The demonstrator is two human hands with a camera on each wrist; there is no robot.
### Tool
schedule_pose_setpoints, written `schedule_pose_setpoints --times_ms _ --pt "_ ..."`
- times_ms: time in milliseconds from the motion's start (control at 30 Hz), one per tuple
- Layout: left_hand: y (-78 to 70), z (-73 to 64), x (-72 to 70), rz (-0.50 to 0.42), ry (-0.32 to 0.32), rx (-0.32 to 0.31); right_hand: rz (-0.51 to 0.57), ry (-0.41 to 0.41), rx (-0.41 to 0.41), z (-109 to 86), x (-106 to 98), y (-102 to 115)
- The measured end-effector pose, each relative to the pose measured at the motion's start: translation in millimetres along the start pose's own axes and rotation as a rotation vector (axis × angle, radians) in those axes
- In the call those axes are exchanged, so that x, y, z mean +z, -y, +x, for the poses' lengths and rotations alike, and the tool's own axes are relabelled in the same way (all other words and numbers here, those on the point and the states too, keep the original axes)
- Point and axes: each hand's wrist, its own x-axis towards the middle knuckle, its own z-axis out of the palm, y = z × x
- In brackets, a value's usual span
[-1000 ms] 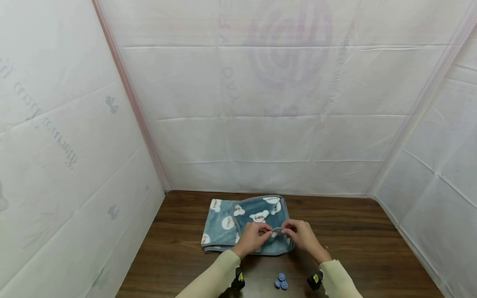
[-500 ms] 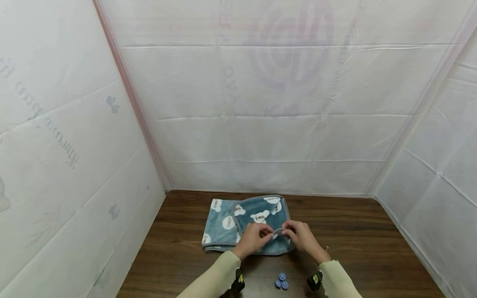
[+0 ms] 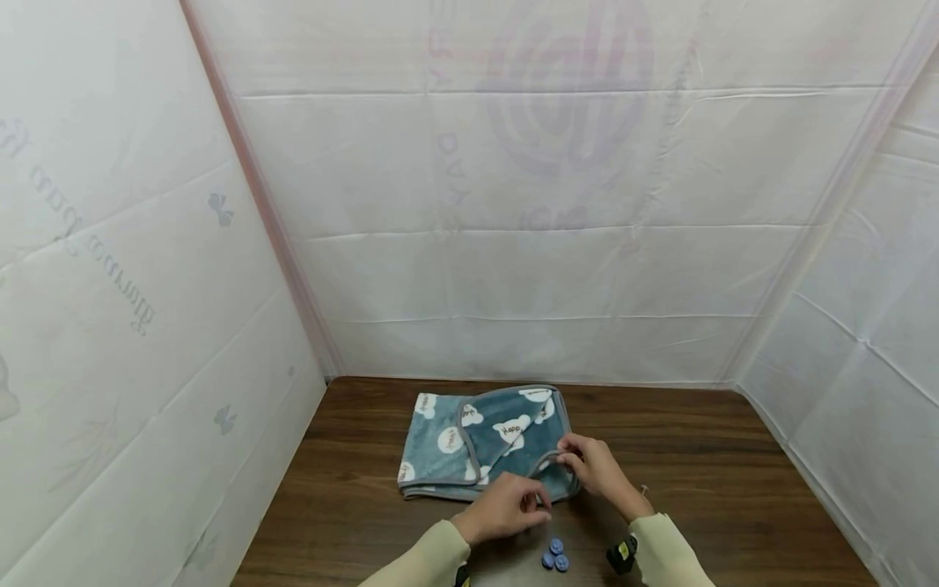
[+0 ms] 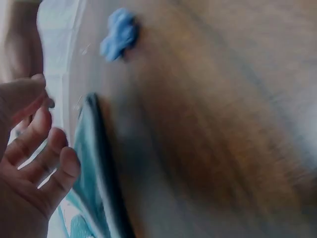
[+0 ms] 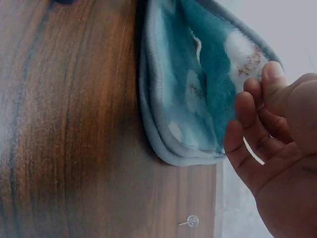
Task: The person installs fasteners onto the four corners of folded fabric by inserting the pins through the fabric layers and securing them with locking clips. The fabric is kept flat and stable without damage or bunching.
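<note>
Right hand (image 3: 596, 469): grip clamped, thumb and fingers pinching the grey edging (image 3: 541, 462) of the folded teal blanket (image 3: 493, 440), which lies toward the far side of the tabletop (image 3: 352, 481). Left hand (image 3: 506, 507): grip slack, fingers loosely bent, nothing visibly held, at the blanket's near edge. Three small blue pieces (image 3: 557, 556) sit clustered near it, on the wearer's side.

Tabletop (image 3: 734, 456): dk brown wood grain. L wall (image 3: 132, 391), back wall (image 3: 557, 277) & R wall (image 3: 851, 326): white sheeting w/ fold creases. Pinkish strip (image 3: 249, 171) down L/back corner. Faint mirrored lettering (image 3: 117, 273) + sm. grey-blue motif (image 3: 220, 209) on L wall; faded purplish round emblem (image 3: 565, 81) up back wall. Tiny pin-like item (image 5: 192, 221), roundish head, tabletop's R side.
</note>
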Motion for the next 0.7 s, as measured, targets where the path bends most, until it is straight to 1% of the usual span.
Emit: schedule_pose_setpoints --times_ms 33,100,233,500,633,700 --pt "-1.6 -1.1 2.3 0.013 0.033 0.02 0.0 -0.002 0.002 -0.4 0 0" --pt "-4.3 -2.8 6.3 0.057 0.075 0.064 0.006 -0.005 0.007 -1.1 0 0" --pt "-7.8 -5.0 12.7 0.106 0.118 0.105 0.018 -0.004 0.022 -1.6 0 1" --pt "-8.7 -7.6 22.5 0.176 0.172 0.138 0.016 -0.007 0.062 -2.9 0 3" --pt "-8.1 -9.2 27.3 0.203 0.221 0.128 0.013 -0.012 0.062 -3.8 -1 3" --pt "-8.6 -9.8 28.9 0.225 0.232 0.124 0.01 -0.012 0.059 -4.3 -2 3"
